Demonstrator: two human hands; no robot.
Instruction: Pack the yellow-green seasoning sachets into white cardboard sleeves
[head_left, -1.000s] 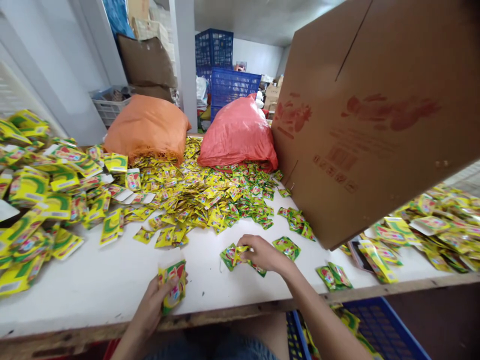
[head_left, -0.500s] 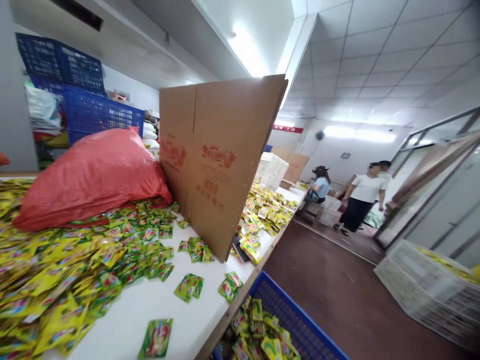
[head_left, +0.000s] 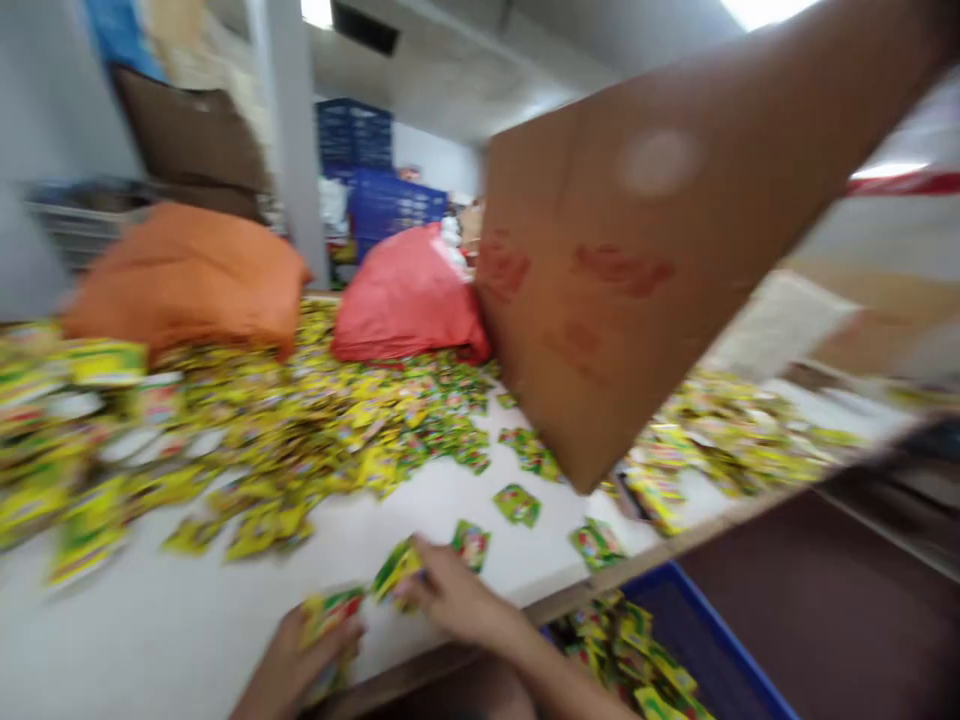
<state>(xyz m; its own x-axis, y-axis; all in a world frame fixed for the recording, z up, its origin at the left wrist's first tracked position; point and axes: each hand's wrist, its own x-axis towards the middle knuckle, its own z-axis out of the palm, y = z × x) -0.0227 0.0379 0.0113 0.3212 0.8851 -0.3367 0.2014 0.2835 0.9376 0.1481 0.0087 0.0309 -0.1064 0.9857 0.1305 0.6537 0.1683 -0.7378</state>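
The picture is blurred by head motion. My left hand [head_left: 300, 655] holds a small stack of green and yellow sachets [head_left: 330, 612] at the near edge of the white table [head_left: 150, 630]. My right hand [head_left: 450, 600] grips a few more sachets [head_left: 397, 570] just right of that stack. A large heap of loose sachets [head_left: 300, 420] covers the table behind both hands. Single sachets [head_left: 517, 503] lie to the right of my right hand.
An upright flattened cardboard box [head_left: 637, 250] stands on the table at right. An orange sack [head_left: 187, 275] and a red sack [head_left: 409, 300] lie at the back. A blue crate [head_left: 720, 650] with sachets sits below the table edge. Blue crates [head_left: 382, 200] are stacked behind.
The view swung right toward the room and two people, then back to the table. My right hand has brought its sachets closer to the stack in my left hand.
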